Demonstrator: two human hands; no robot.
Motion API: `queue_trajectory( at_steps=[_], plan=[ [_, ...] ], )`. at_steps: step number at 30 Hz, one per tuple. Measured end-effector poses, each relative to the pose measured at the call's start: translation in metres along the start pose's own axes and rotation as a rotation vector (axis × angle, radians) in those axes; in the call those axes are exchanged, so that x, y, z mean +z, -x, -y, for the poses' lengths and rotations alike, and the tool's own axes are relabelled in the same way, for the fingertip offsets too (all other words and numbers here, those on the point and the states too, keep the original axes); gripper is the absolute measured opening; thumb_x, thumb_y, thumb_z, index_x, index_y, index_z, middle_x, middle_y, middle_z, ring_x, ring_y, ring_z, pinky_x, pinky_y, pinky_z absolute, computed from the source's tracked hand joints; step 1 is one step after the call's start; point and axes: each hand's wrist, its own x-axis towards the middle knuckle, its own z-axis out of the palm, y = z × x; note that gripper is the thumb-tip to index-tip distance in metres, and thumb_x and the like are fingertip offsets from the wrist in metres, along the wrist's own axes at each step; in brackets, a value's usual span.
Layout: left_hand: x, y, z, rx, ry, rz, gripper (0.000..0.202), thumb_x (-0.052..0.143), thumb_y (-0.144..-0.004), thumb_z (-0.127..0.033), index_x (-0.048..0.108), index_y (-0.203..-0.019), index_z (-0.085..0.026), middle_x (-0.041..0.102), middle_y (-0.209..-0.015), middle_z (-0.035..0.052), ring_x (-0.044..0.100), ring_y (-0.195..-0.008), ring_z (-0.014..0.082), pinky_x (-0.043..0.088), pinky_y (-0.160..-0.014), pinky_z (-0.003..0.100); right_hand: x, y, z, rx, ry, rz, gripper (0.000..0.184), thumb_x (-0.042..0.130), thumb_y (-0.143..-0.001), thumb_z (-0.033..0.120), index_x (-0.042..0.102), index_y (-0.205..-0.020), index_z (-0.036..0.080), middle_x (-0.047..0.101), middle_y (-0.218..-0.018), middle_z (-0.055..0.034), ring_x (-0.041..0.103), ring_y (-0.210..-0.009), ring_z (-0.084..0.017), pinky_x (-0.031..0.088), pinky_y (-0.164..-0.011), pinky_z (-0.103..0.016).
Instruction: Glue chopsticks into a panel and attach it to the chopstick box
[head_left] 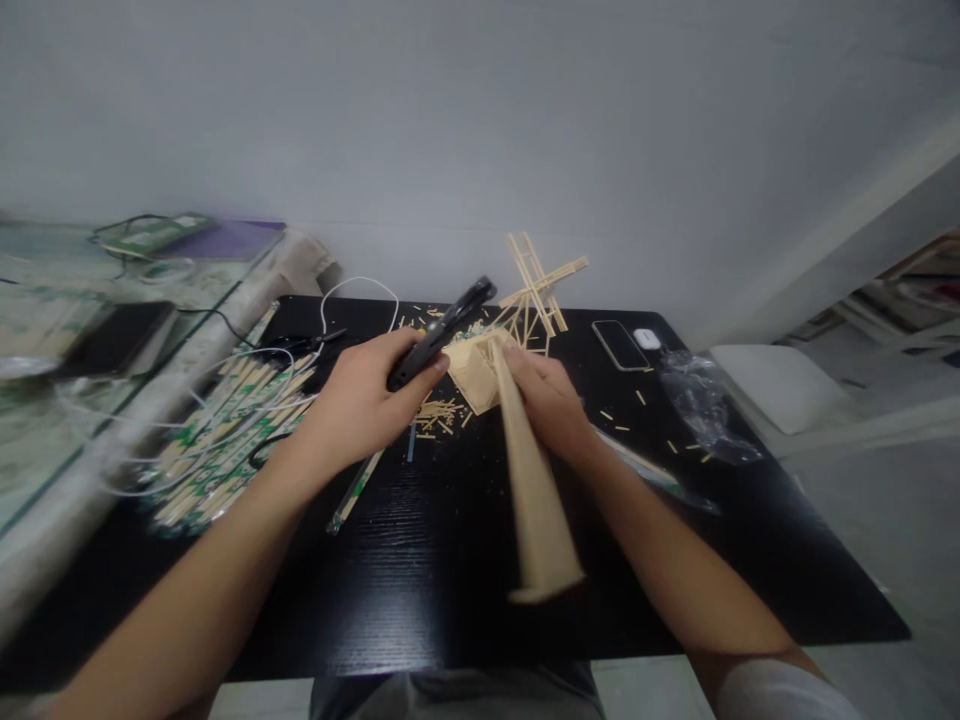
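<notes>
My left hand is closed around a black glue gun, its tip pointing up and to the right. My right hand grips a wooden stick model: a tapered tower lying towards me with a boxy top near the gun. The two hands sit close together above the black table. Behind them stands a crossed stick frame like windmill blades.
A pile of wrapped chopsticks and white cable lie at the left. Loose stick scraps litter the middle. A phone, a small white case and a crumpled clear bag sit at the right. A glass-topped table adjoins the left.
</notes>
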Motion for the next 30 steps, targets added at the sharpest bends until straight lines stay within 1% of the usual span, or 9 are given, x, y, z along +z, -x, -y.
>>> queue_trajectory(
  at_steps=[1, 3, 5, 9, 12, 15, 17, 21, 30],
  plan=[
    [-0.004, 0.000, 0.000, 0.002, -0.030, 0.005, 0.036, 0.057, -0.100, -0.053, 0.061, -0.083, -0.022, 0.057, -0.073, -0.0021, 0.048, -0.068, 0.0168, 0.036, -0.067, 0.032, -0.004, 0.005, 0.010, -0.040, 0.070, -0.123, 0.055, 0.040, -0.112, 0.064, 0.046, -0.073, 0.025, 0.051, -0.065, 0.0028, 0.048, -0.061, -0.014, 0.042, -0.059, -0.029],
    [-0.011, 0.000, 0.002, -0.022, -0.057, 0.018, 0.040, 0.056, -0.100, -0.058, 0.061, -0.082, -0.022, 0.056, -0.070, -0.0023, 0.048, -0.065, 0.0169, 0.034, -0.064, 0.032, -0.012, 0.011, 0.024, -0.128, 0.235, -0.214, 0.051, 0.047, -0.113, 0.056, 0.043, -0.072, 0.025, 0.046, -0.064, 0.0043, 0.044, -0.059, -0.013, 0.037, -0.059, -0.030],
    [-0.016, 0.001, 0.002, -0.051, -0.078, 0.027, 0.047, 0.054, -0.100, -0.064, 0.058, -0.079, -0.023, 0.054, -0.067, -0.0024, 0.047, -0.062, 0.0173, 0.033, -0.062, 0.033, -0.017, 0.015, 0.030, -0.173, 0.388, -0.231, 0.049, 0.050, -0.113, 0.053, 0.045, -0.072, 0.025, 0.047, -0.063, 0.0045, 0.043, -0.058, -0.013, 0.034, -0.059, -0.030],
    [-0.015, 0.004, -0.002, -0.069, -0.145, 0.026, 0.051, 0.049, -0.101, -0.069, 0.058, -0.079, -0.023, 0.057, -0.068, -0.0008, 0.052, -0.063, 0.0194, 0.036, -0.063, 0.034, -0.020, 0.017, 0.032, -0.235, 0.580, -0.203, 0.047, 0.049, -0.115, 0.051, 0.055, -0.078, 0.023, 0.061, -0.069, 0.0010, 0.056, -0.063, -0.014, 0.039, -0.064, -0.030],
    [-0.005, 0.008, -0.007, -0.043, -0.263, 0.027, 0.049, 0.048, -0.103, -0.066, 0.065, -0.096, -0.021, 0.067, -0.085, 0.0049, 0.063, -0.078, 0.0254, 0.044, -0.071, 0.037, -0.020, 0.021, 0.036, -0.286, 0.698, -0.218, 0.045, 0.049, -0.116, 0.047, 0.059, -0.081, 0.022, 0.065, -0.071, -0.0006, 0.059, -0.065, -0.015, 0.041, -0.066, -0.030],
    [0.006, 0.014, -0.010, 0.017, -0.440, -0.048, 0.053, 0.045, -0.105, -0.063, 0.066, -0.118, -0.015, 0.069, -0.103, 0.0132, 0.068, -0.096, 0.0335, 0.051, -0.083, 0.043, -0.020, 0.026, 0.042, -0.312, 0.805, -0.232, 0.044, 0.050, -0.117, 0.042, 0.062, -0.080, 0.020, 0.066, -0.070, -0.0011, 0.058, -0.063, -0.014, 0.039, -0.064, -0.029],
    [0.012, 0.017, -0.011, 0.041, -0.537, -0.089, 0.055, 0.044, -0.107, -0.061, 0.065, -0.122, -0.013, 0.069, -0.106, 0.0161, 0.068, -0.099, 0.0358, 0.053, -0.086, 0.046, -0.020, 0.029, 0.045, -0.326, 0.855, -0.231, 0.045, 0.050, -0.117, 0.041, 0.063, -0.081, 0.019, 0.067, -0.070, -0.0017, 0.058, -0.063, -0.014, 0.038, -0.062, -0.029],
    [0.016, 0.021, -0.015, 0.039, -0.645, -0.075, 0.048, 0.049, -0.108, -0.057, 0.065, -0.116, -0.013, 0.068, -0.101, 0.0155, 0.069, -0.093, 0.0354, 0.054, -0.080, 0.044, -0.017, 0.033, 0.047, -0.339, 0.922, -0.243, 0.048, 0.046, -0.118, 0.042, 0.066, -0.082, 0.018, 0.067, -0.069, -0.0022, 0.058, -0.061, -0.014, 0.035, -0.060, -0.030],
    [0.012, 0.022, -0.022, -0.029, -0.644, -0.010, 0.032, 0.053, -0.107, -0.048, 0.063, -0.115, -0.018, 0.069, -0.098, 0.0125, 0.070, -0.084, 0.0333, 0.043, -0.064, 0.038, -0.014, 0.031, 0.042, -0.331, 0.913, -0.283, 0.050, 0.048, -0.118, 0.045, 0.063, -0.076, 0.020, 0.065, -0.067, -0.0013, 0.054, -0.061, -0.013, 0.033, -0.060, -0.032]
  ],
)
